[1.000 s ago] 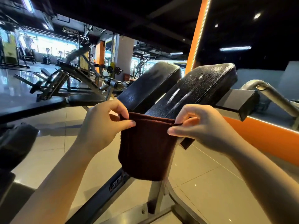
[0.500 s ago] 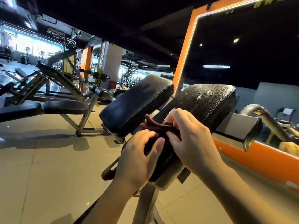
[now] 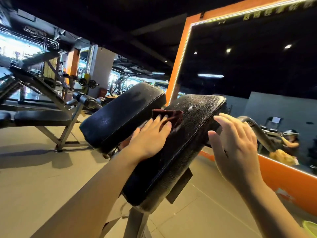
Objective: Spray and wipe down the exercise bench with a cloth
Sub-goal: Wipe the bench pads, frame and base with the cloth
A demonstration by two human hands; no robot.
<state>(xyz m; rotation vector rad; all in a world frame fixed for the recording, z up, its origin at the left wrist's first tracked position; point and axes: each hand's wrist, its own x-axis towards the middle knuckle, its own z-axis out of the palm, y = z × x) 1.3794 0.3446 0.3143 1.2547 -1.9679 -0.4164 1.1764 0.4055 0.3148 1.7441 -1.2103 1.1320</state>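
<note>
The exercise bench has two black padded cushions side by side; the right pad (image 3: 188,134) glistens with wet droplets and the left pad (image 3: 120,115) sits beside it. A dark red cloth (image 3: 173,115) lies bunched on the right pad near its inner edge. My left hand (image 3: 151,136) lies flat on the cloth with straight fingers, pressing it onto the pad. My right hand (image 3: 235,143) hovers off the pad's right edge, fingers spread and holding nothing. No spray bottle is in view.
An orange-framed wall mirror (image 3: 257,83) stands close on the right, with an orange base strip along the floor. Another flat bench (image 3: 42,117) and weight racks stand at the left. A metal handle (image 3: 257,129) juts behind the right pad. Tiled floor surrounds the bench post (image 3: 137,224).
The cloth went from hanging stretched between both hands to bunched on the right pad. My right hand let go and moved off to the right; my left hand now presses the cloth flat.
</note>
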